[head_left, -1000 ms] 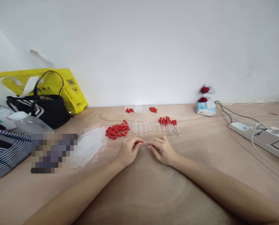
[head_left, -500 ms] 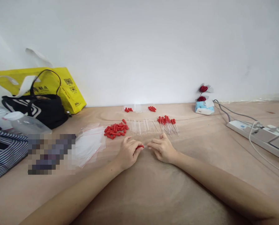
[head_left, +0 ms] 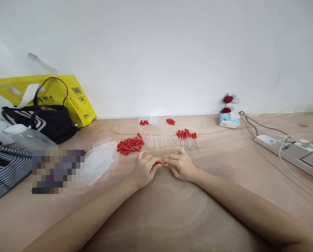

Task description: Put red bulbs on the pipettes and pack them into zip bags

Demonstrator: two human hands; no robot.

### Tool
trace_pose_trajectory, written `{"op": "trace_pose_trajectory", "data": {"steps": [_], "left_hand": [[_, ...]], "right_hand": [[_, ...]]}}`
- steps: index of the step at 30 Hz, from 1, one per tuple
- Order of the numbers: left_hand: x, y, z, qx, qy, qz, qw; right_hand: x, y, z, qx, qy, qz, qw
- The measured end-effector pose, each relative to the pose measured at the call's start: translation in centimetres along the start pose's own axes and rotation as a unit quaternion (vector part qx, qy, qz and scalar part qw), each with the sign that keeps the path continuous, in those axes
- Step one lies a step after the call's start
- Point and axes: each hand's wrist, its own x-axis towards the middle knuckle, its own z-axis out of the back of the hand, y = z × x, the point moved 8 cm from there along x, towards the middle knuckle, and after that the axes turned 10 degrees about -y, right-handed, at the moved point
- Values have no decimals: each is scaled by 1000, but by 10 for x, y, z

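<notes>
Between the fingers of my left hand [head_left: 145, 169] is a red rubber dropper bulb [head_left: 158, 163], pinched with its end facing right. My right hand [head_left: 181, 165] is closed on a thin clear dropper tube [head_left: 162, 163]; only a short piece of it shows between the hands, against the bulb's end. Beyond my left hand lies a pile of loose red bulbs [head_left: 130, 145]. A row of bare clear tubes [head_left: 159, 141] is spread in the middle. Past my right hand, several droppers with red bulbs fitted [head_left: 188, 136] lie in a bunch.
Clear zip bags [head_left: 100, 161] are stacked left of the bulbs. Filled bags [head_left: 158, 121] lie by the wall. A yellow bag [head_left: 84, 101], a black bag [head_left: 54, 122], a plastic bottle [head_left: 34, 137] and a striped bag [head_left: 8, 171] crowd the left. A power strip [head_left: 290, 154] sits at right.
My hands have come slightly closer together. Less of the clear tube shows between them, and more of the red bulb is visible at my left fingertips.
</notes>
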Motion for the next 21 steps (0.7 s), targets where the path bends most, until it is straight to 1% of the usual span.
{"op": "trace_pose_trajectory", "data": {"steps": [6,12,15,21], "left_hand": [[1,8,3,9,1,-4,1000],[0,5,8,11,-26,-21,999],[0,3,8,15,-36,-30,999],[-1,7,9,15,-47,-21,999]], "right_hand": [[0,-3,2,-10,-2,5,1000],[-3,-1,6,-7,-18,10,1000],[-3,-1,5,-8,-14,8,1000],[-2,-1,5,-24,-4,8,1000]]}}
